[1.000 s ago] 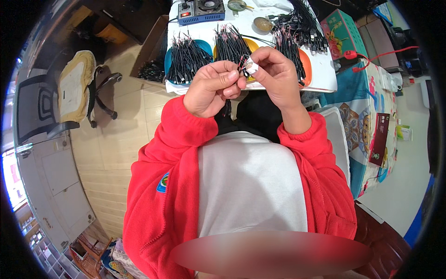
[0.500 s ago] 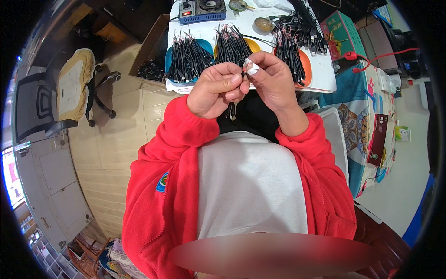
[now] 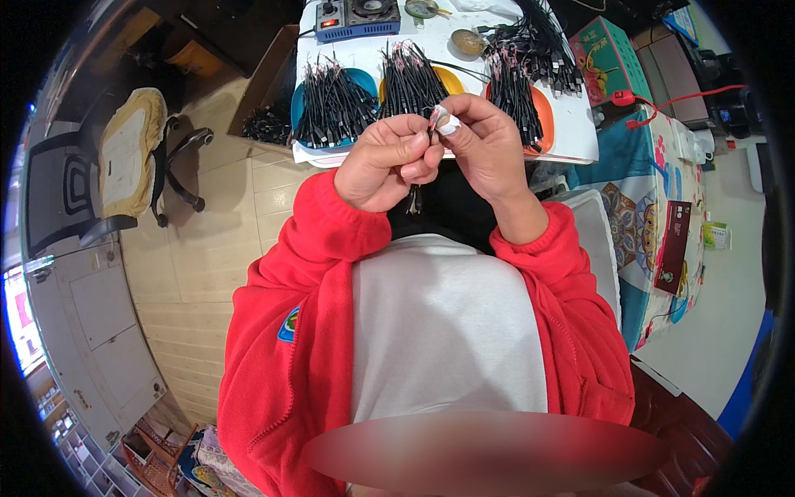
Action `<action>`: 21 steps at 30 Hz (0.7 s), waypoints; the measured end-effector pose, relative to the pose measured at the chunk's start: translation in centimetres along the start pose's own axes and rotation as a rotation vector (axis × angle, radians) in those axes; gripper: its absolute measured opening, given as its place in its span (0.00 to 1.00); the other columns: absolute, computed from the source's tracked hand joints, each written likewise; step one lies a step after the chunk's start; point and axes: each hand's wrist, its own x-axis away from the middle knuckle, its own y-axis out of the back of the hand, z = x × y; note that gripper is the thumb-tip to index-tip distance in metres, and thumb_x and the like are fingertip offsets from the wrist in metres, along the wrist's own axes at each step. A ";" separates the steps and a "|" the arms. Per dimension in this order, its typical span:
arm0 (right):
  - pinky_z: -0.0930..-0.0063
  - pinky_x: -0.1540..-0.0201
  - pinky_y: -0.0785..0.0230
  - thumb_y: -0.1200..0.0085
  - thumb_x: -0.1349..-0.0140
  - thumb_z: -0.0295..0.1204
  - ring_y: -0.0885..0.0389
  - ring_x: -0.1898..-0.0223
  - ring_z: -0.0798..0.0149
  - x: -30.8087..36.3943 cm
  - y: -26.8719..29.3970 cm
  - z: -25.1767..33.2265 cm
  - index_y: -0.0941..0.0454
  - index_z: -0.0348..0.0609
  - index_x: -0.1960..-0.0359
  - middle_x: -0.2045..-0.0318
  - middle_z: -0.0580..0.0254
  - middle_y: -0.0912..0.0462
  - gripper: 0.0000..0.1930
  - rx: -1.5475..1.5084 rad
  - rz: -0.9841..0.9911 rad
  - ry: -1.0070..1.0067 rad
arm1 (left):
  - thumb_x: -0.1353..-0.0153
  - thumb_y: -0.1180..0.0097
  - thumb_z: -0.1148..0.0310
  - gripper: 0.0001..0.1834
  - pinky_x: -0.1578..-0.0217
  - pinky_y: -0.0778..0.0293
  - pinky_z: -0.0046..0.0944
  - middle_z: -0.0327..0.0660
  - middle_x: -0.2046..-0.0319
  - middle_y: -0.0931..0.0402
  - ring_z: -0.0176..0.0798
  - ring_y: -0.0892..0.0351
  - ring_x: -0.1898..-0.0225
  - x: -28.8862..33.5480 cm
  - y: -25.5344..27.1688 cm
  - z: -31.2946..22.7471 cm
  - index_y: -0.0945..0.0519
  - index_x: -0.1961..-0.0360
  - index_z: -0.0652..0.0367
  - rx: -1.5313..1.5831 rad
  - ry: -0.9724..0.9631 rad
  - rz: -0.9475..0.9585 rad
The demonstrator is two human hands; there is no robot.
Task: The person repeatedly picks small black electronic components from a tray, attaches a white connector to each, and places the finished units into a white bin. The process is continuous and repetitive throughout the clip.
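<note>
In front of my chest I hold a thin black cable [image 3: 414, 200], its connector end hanging below my fingers. My left hand [image 3: 383, 166] is closed, pinching the cable near its stripped top, where fine reddish wires show. My right hand [image 3: 493, 157] is closed too, thumb and forefinger pinched at those wires. A white wrapping [image 3: 448, 123] covers part of its fingertips and hides some of the wire ends. Just beyond my hands lie bundles of similar black cables [image 3: 333, 108], in a blue tray [image 3: 368, 81], a yellow tray [image 3: 451, 81] and an orange tray [image 3: 543, 116].
At the back of the white table [image 3: 319, 156] stands a blue-grey heating device [image 3: 358, 31] with a red switch. A small brown dish [image 3: 469, 42] and a loose cable pile [image 3: 553, 51] lie to its right. An office chair [image 3: 132, 157] is at the left.
My hands stay at nearly the same spot, fingers shifting slightly at the wire ends. More of the reddish wires shows now between the fingertips.
</note>
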 end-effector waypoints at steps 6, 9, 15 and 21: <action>0.81 0.58 0.29 0.43 0.39 0.25 0.23 0.65 0.74 -0.1 0.4 0.4 0.24 0.34 0.58 0.66 0.64 0.20 0.10 0.127 0.008 0.066 | 0.37 0.48 0.72 0.08 0.76 0.39 0.26 0.41 0.72 0.23 0.25 0.37 0.80 0.1 0.2 0.1 0.24 0.58 0.63 -0.023 0.012 -0.021; 0.81 0.58 0.29 0.43 0.39 0.24 0.23 0.64 0.74 0.0 0.5 0.0 0.24 0.34 0.58 0.64 0.64 0.20 0.10 0.006 0.018 0.022 | 0.37 0.48 0.73 0.08 0.76 0.39 0.26 0.42 0.72 0.23 0.25 0.37 0.80 0.0 0.3 0.1 0.24 0.58 0.63 0.035 0.012 0.023; 0.81 0.58 0.29 0.44 0.40 0.22 0.23 0.64 0.74 0.0 0.5 -0.2 0.25 0.34 0.58 0.64 0.63 0.20 0.09 -0.016 -0.012 0.044 | 0.37 0.47 0.73 0.07 0.76 0.39 0.26 0.43 0.72 0.23 0.27 0.37 0.80 0.1 0.3 0.2 0.23 0.59 0.63 0.015 0.002 0.016; 0.81 0.61 0.30 0.43 0.41 0.22 0.23 0.66 0.73 0.4 -0.2 1.1 0.24 0.35 0.62 0.66 0.64 0.21 0.06 0.253 -0.091 0.082 | 0.38 0.46 0.74 0.07 0.77 0.38 0.26 0.44 0.73 0.22 0.27 0.36 0.80 0.2 0.0 0.2 0.23 0.60 0.64 -0.090 -0.051 -0.111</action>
